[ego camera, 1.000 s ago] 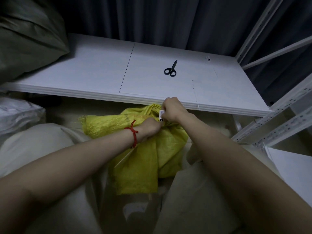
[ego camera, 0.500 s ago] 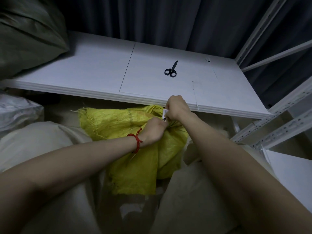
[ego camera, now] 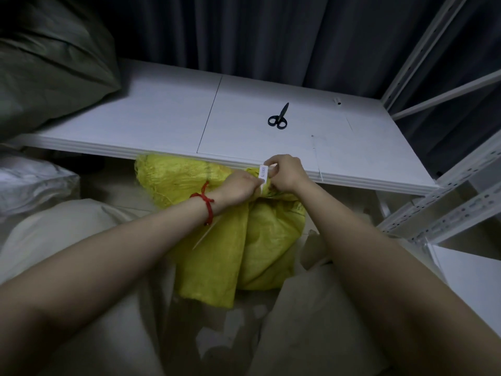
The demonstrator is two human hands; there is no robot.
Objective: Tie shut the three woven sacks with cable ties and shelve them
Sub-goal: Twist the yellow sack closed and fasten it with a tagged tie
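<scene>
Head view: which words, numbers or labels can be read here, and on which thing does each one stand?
"000175", printed sideways and small, so the digits are uncertain: on the white tag of the cable tie, pinched by the right hand at the neck of the yellow sack.
Dark print on the yellow sack beside the right wrist: too blurred to read.
Scissors and shelf: no text visible.

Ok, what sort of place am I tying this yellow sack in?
Likely a storeroom or warehouse: white slotted racking with a board shelf, a stuffed dark sack on it, pale sacks below, and a tagged cable tie on the yellow sack.
</scene>
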